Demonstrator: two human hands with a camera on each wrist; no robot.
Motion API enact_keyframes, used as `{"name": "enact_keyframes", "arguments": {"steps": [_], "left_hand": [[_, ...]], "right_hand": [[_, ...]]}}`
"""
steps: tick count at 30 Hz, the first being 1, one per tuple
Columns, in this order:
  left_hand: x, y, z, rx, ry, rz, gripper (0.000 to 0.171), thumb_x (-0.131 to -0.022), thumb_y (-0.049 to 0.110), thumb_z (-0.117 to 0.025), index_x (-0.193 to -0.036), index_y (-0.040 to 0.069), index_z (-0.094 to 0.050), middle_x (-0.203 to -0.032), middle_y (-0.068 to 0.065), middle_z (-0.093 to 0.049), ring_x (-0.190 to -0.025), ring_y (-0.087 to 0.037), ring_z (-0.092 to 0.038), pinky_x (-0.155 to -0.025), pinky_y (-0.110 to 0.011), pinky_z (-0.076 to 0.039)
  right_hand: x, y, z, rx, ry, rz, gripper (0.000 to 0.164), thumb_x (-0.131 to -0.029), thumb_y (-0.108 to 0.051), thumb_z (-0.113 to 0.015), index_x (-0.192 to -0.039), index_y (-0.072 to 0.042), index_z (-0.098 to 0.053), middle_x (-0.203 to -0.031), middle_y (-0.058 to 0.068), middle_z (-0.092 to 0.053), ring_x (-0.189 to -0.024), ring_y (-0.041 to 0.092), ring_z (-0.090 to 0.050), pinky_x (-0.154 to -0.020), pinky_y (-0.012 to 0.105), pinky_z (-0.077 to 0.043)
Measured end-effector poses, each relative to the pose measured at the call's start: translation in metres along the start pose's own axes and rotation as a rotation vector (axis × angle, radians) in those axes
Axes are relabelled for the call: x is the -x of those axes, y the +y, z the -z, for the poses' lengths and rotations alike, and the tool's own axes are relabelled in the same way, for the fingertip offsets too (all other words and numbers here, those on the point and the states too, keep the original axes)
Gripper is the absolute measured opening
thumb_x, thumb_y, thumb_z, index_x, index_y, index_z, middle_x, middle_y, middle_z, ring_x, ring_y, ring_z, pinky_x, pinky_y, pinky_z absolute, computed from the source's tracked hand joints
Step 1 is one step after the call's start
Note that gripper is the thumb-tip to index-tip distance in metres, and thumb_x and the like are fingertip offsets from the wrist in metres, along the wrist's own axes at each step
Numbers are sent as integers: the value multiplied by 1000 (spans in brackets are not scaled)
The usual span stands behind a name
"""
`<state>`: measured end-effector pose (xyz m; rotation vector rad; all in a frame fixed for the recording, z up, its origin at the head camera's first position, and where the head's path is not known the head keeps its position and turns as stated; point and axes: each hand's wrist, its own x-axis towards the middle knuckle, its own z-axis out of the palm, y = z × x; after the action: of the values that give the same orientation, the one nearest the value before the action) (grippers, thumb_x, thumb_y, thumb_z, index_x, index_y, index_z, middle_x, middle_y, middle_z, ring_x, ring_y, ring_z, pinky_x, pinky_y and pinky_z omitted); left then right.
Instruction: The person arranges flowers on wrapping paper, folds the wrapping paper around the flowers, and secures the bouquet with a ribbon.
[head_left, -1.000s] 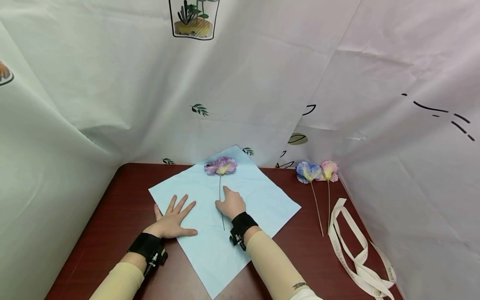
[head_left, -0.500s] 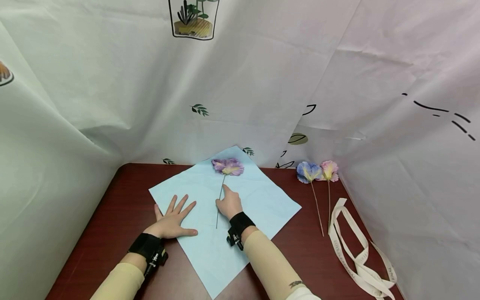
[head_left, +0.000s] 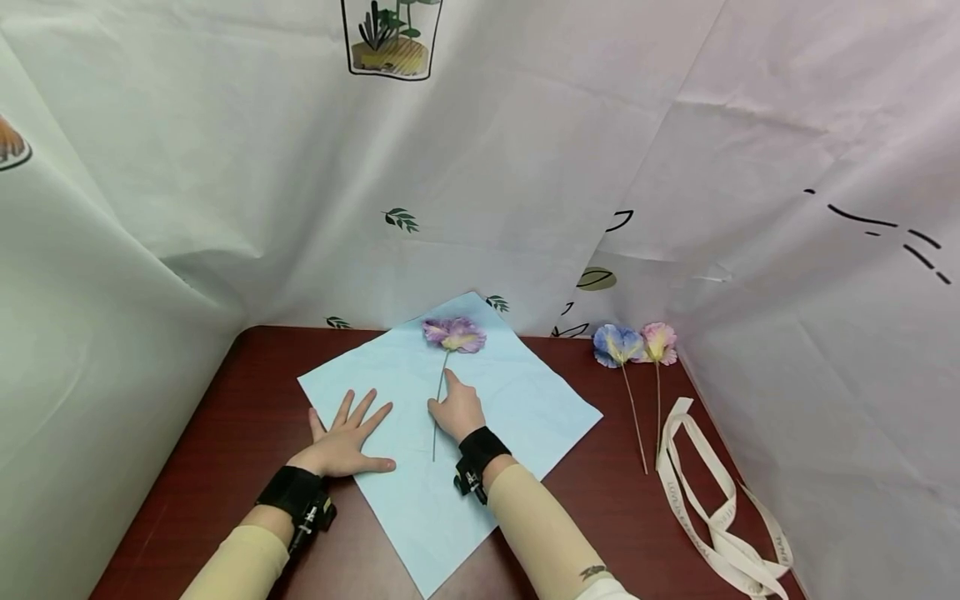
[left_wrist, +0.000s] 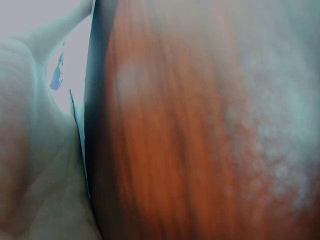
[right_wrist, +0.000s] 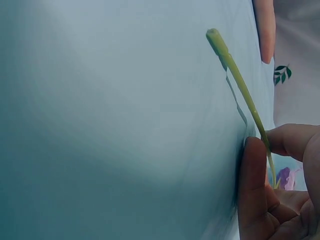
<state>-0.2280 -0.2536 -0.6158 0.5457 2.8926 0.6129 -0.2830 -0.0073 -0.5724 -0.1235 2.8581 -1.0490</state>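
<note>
A purple artificial flower (head_left: pixel 454 334) with a thin stem lies over a light blue sheet of paper (head_left: pixel 525 400), its bloom toward the back corner. My right hand (head_left: pixel 459 412) pinches the stem around its middle. In the right wrist view, thumb and fingers meet on the green stem (right_wrist: pixel 240 87), whose cut end stands slightly off the paper above its shadow. My left hand (head_left: pixel 341 447) rests palm down with fingers spread across the paper's left edge. The left wrist view mostly holds blurred reddish-brown tabletop beside that hand's palm (left_wrist: pixel 45 165).
On the right of the dark red table (head_left: pixel 202 467) lie a blue flower (head_left: pixel 618 343) and a pink flower (head_left: pixel 659 342), side by side. A looped white ribbon (head_left: pixel 720 521) with printed letters lies in front of them. White printed cloth (head_left: pixel 487 167) walls the back and sides.
The purple bloom has shifted right and its stem now slants, lower end to the left. My right hand has moved very slightly left. My left hand has stayed in place.
</note>
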Motion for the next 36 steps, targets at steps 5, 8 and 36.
{"name": "enact_keyframes", "arguments": {"steps": [5, 8, 36], "left_hand": [[2, 3, 4, 19, 4, -8, 107, -73, 87, -59, -161, 35, -27, -171, -5, -9, -153, -43, 7, -94, -80, 27], [3, 6, 7, 24, -5, -8, 107, -74, 86, -60, -161, 34, -27, -170, -5, -9, -153, -43, 7, -95, -80, 25], [5, 11, 12, 11, -11, -26, 105, -77, 83, -61, -162, 33, -25, -170, -7, -8, -152, -46, 7, -94, -83, 22]], "right_hand": [[0, 0, 0, -11, 0, 7, 69, -94, -24, -68, -155, -9, -40, -55, -1, -58, -47, 14, -55, -53, 30, -43], [1, 1, 1, -10, 1, 9, 69, -95, -25, -68, -155, -9, -39, -56, -2, -58, -48, 12, -55, -54, 29, -44], [17, 129, 122, -71, 241, -60, 38, -100, -31, -62, -132, -13, -68, -81, 0, -71, -63, 14, -61, -61, 31, -45]]}}
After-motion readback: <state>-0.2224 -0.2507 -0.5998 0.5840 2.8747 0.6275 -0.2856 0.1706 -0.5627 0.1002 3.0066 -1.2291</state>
